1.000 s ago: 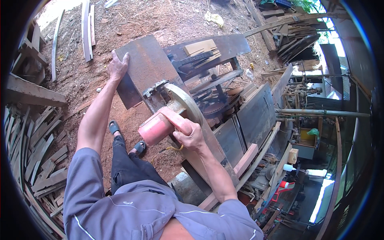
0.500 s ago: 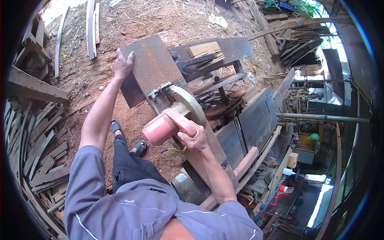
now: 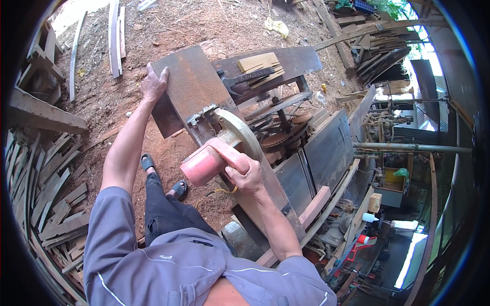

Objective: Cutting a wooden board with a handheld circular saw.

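Note:
My right hand (image 3: 246,176) is closed round the pink handle of a power tool that looks like a circular saw. Its round pink motor housing (image 3: 203,166) points toward me, and a pale curved guard (image 3: 244,127) arcs beside it; no blade shows. A wide rusty metal plate (image 3: 191,76), dusted with sawdust, stretches away beyond the tool. My left hand (image 3: 154,84) grips this plate's far left edge, thumb toward the top face, other fingers partly hidden. Next to the plate lies a notched block of light wood (image 3: 260,69) on a dark metal surface (image 3: 301,61).
A large toothed wheel (image 3: 286,135) sits within the machine frame to the right, beside grey metal panels (image 3: 329,145). Scrap wood (image 3: 51,199) is heaped at the left. Sawdust covers the ground (image 3: 204,23). A red-handled tool (image 3: 360,247) lies at the lower right.
Both hands keep their holds. The metal plate and my left hand have shifted very slightly left; the tool is almost still.

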The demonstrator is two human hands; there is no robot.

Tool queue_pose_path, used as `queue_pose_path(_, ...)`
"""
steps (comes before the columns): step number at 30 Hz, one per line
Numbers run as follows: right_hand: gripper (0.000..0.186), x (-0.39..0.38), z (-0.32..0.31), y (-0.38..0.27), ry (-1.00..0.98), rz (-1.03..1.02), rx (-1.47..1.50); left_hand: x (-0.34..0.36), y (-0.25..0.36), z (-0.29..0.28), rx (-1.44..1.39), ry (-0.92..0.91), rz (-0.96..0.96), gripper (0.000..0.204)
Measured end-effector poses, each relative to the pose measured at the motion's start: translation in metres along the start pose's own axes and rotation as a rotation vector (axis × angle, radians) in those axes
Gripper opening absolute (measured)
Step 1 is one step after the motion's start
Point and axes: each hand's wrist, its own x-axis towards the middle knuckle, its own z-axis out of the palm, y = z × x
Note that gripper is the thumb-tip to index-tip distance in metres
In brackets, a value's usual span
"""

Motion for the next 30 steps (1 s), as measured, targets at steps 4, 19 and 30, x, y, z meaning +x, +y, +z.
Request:
queue_pose_path(4,0.02,0.002,0.002,-0.008,0.026,-0.092,-0.073,0.001,-0.007,0.003,0.039,0.004,-0.004,0.091)
queue_pose_path(19,0.022,0.0,-0.001,-0.003,0.019,-0.099,-0.094,-0.002,-0.002,-0.001,0.033,-0.01,-0.008,0.089)
queue_pose_path(30,0.024,0.002,-0.005,-0.001,-0.048,0.002,-0.017,0.003,-0.007,0.002,0.075,-0.047,-0.049,0.093)
